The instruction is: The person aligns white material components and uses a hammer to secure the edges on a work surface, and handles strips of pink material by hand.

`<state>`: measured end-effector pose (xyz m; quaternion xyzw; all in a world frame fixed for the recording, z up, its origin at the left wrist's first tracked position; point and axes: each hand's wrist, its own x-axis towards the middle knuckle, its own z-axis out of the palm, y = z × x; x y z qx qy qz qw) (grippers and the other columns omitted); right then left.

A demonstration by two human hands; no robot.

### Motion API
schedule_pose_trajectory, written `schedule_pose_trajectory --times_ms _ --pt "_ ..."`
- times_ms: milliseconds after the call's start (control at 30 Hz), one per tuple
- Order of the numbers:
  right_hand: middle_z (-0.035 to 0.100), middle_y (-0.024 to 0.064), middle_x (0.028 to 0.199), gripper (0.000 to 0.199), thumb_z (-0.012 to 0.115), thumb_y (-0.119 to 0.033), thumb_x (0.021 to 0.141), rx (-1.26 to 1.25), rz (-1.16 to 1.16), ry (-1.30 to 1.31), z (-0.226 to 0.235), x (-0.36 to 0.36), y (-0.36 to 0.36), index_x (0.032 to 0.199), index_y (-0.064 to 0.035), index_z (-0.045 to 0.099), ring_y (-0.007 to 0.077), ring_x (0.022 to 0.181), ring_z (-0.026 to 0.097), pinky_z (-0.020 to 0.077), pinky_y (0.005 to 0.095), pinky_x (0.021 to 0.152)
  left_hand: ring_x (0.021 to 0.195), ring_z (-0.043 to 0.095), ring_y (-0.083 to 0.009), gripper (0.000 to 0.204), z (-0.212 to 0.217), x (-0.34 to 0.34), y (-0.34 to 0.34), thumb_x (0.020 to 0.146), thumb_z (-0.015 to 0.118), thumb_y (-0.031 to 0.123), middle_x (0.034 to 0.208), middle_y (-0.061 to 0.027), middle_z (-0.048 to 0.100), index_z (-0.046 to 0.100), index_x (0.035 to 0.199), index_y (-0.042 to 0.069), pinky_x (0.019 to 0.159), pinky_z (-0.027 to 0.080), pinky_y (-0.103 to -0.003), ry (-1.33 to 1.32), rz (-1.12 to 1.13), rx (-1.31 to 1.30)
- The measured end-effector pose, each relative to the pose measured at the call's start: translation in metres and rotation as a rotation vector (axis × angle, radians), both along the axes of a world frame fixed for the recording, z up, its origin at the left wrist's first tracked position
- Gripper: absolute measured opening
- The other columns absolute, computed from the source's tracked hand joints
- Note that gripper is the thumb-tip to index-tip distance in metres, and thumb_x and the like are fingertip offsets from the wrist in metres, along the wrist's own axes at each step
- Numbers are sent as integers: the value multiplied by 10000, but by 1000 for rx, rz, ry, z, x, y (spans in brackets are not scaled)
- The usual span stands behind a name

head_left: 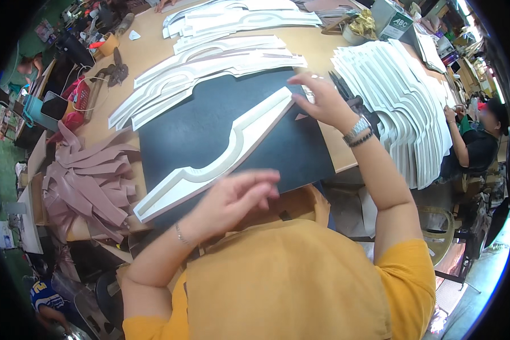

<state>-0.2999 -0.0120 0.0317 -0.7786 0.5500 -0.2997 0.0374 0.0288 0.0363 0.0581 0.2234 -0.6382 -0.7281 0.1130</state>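
A long white curved piece with a grey band along its shaped edge (246,133) lies diagonally on a black mat (173,144). My right hand (326,102), with a watch and dark bracelet at the wrist, is at the piece's far right end. Its thumb and fingers are apart and curved; whether they touch the tip is hard to tell. My left hand (238,195) hovers by the near edge of the piece, over its lower middle. Its fingers are stretched out, slightly blurred, with nothing in them.
Similar white pieces (209,62) lie layered beyond the mat, and a large fanned stack (399,107) sits at right. Mauve strips (88,181) are heaped at left. Dark tools (345,90) lie beside the right stack. Another person (476,141) sits at far right.
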Motion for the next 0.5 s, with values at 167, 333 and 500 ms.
schedule_pose_trajectory --times_ms 167,333,500 --pt "671 109 1073 272 647 -132 878 182 200 176 2 11 -37 1143 -71 655 298 1020 619 486 401 905 960 644 -365 404 -26 -60 -79 905 652 268 1110 -161 665 610 1234 37 892 511 -425 -377 415 -1220" --pt "673 84 1007 256 666 -104 851 339 249 186 6 10 -53 1106 -100 694 293 987 621 478 405 906 977 666 -324 393 -43 -74 -108 867 682 277 1042 -158 698 668 1157 12 882 515 -404 -439 382 -968" --pt "662 84 954 197 663 -105 854 273 321 255 7 8 -58 1050 -95 678 293 966 626 485 402 890 911 688 -257 374 -38 -88 -121 828 721 225 1002 -157 724 696 1130 7 834 526 -349 -427 341 -666"
